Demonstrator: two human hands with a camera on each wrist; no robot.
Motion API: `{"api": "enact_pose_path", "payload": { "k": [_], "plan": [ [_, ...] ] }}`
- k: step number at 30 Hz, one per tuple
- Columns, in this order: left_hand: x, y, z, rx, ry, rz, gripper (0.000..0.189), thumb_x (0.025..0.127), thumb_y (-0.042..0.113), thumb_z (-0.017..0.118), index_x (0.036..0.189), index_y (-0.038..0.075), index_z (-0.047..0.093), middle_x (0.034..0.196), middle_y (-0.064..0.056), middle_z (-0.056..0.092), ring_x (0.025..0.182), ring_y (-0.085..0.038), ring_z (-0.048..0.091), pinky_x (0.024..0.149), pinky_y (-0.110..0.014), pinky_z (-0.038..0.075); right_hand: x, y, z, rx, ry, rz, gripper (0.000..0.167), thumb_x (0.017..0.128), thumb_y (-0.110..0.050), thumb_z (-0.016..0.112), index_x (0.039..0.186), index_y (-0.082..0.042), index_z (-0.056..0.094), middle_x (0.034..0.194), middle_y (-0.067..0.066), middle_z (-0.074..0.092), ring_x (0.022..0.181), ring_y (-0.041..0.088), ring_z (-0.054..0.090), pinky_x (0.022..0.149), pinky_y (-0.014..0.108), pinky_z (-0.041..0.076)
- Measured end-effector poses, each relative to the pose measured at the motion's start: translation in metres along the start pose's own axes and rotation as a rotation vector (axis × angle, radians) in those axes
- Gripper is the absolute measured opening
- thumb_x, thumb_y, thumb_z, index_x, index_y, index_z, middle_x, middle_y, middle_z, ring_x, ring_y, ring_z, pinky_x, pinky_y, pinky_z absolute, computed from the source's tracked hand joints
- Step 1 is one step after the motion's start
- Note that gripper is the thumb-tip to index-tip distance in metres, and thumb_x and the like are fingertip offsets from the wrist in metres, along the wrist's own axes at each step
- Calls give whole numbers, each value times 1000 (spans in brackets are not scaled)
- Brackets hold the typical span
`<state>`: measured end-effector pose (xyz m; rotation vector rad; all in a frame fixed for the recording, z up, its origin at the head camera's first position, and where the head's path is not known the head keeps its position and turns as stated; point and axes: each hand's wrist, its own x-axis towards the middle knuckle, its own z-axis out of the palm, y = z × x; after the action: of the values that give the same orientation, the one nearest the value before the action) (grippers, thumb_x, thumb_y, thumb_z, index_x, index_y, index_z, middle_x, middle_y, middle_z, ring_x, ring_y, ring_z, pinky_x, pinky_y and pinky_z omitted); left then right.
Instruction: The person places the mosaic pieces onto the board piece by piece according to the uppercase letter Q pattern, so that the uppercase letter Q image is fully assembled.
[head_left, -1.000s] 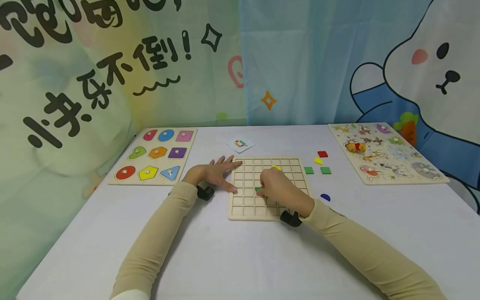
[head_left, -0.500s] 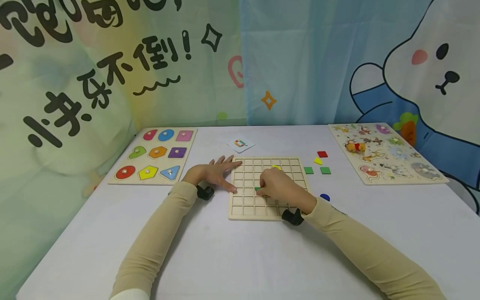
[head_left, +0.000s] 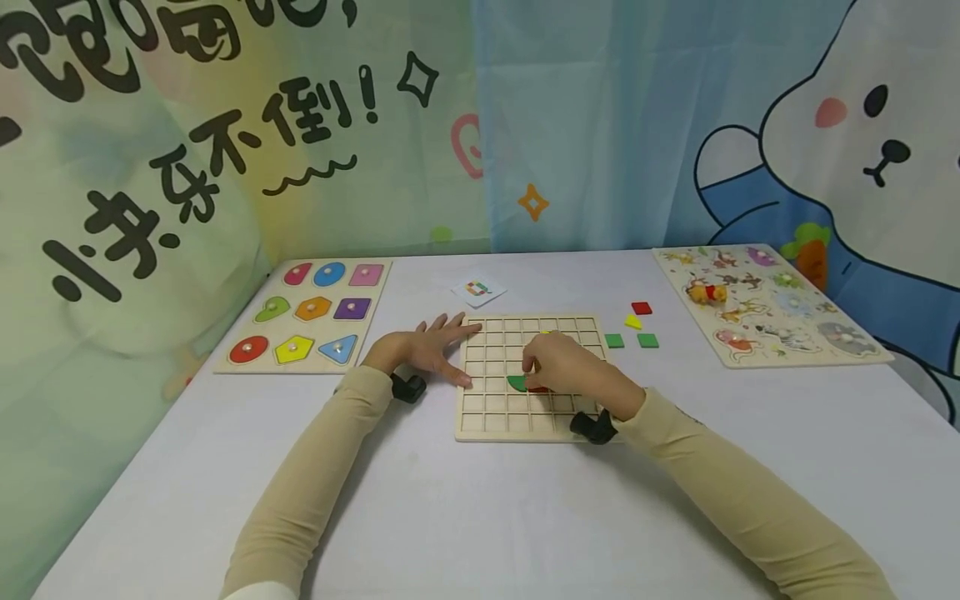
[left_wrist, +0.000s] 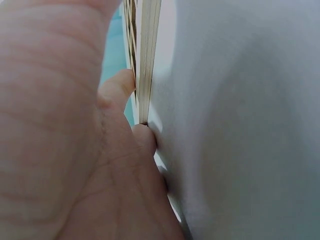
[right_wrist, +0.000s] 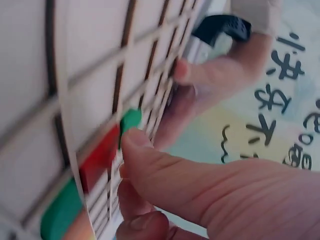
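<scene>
My left hand [head_left: 427,346], fingers spread, rests along the left edge of a wooden grid board [head_left: 487,425]. In the left wrist view, fingertips touch that board's edge [left_wrist: 146,65]. My right hand [head_left: 566,365] is over the board's middle with curled fingers, holding no visible piece. Just left of its fingertips lies a green rounded piece [head_left: 516,383], and a red piece [head_left: 537,390] shows partly beneath them. The right wrist view has the thumb at the green piece [right_wrist: 131,119], beside the red one [right_wrist: 102,157]; another green piece [right_wrist: 61,212] follows. A yellow piece [head_left: 547,332] is mostly hidden.
Right of the board lie a red piece [head_left: 641,307], a yellow one [head_left: 633,321] and two green squares [head_left: 615,341]. A pattern card [head_left: 478,289] lies behind it. A shape puzzle [head_left: 300,333] stands left, an animal puzzle [head_left: 765,312] right.
My right hand has shifted slightly right, uncovering more of the green piece and some red. The blue piece on the table is now hidden behind the right wrist. My left hand stays put.
</scene>
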<state>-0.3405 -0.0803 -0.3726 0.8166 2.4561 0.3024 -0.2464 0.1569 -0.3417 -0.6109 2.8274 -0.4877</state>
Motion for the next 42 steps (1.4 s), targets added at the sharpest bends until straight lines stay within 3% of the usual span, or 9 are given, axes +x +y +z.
{"api": "enact_pose_path", "payload": {
  "k": [7, 16, 21, 26, 34, 42],
  "plan": [
    [0, 0, 1, -4, 0, 13, 103, 84, 54, 70, 159, 27, 4, 164, -7, -13, 149, -32, -18, 118, -56, -11, -9, 27, -32, 14, 95, 47, 16, 95, -9, 60, 99, 2, 72, 99, 15, 70, 77, 23, 60, 71, 36, 52],
    [3, -6, 5, -2, 6, 18, 105, 82, 59, 69, 159, 28, 4, 165, -7, -12, 149, -32, -17, 118, -56, -11, -18, 59, -58, -44, 93, 289, 22, 96, -15, 60, 106, 3, 68, 110, 22, 66, 82, 29, 61, 65, 37, 50],
    [3, -6, 5, -3, 11, 14, 105, 82, 59, 69, 159, 29, 4, 165, -7, -12, 149, -32, -18, 118, -56, -11, -18, 77, -60, -60, 86, 362, 24, 94, -13, 62, 110, 5, 65, 109, 23, 65, 82, 30, 60, 64, 39, 50],
    [1, -6, 4, -4, 14, 14, 104, 82, 58, 69, 159, 28, 5, 165, -7, -11, 149, -33, -17, 118, -56, -11, -14, 90, -55, -92, 18, 379, 30, 91, -11, 64, 116, 7, 62, 116, 26, 62, 91, 35, 61, 72, 45, 52],
    [0, -3, 2, 2, 9, 12, 105, 82, 58, 69, 159, 28, 4, 165, -7, -12, 149, -32, -18, 118, -56, -11, -6, 95, -45, -132, -48, 343, 38, 92, -7, 63, 126, 9, 58, 130, 29, 56, 113, 43, 57, 88, 52, 50],
    [0, -2, 1, 0, 7, 13, 105, 83, 57, 69, 159, 27, 3, 164, -8, -12, 149, -32, -18, 118, -55, -12, -4, 96, -37, -174, -14, 289, 29, 89, -4, 67, 116, 6, 66, 119, 25, 64, 101, 36, 62, 80, 47, 53]
  ]
}}
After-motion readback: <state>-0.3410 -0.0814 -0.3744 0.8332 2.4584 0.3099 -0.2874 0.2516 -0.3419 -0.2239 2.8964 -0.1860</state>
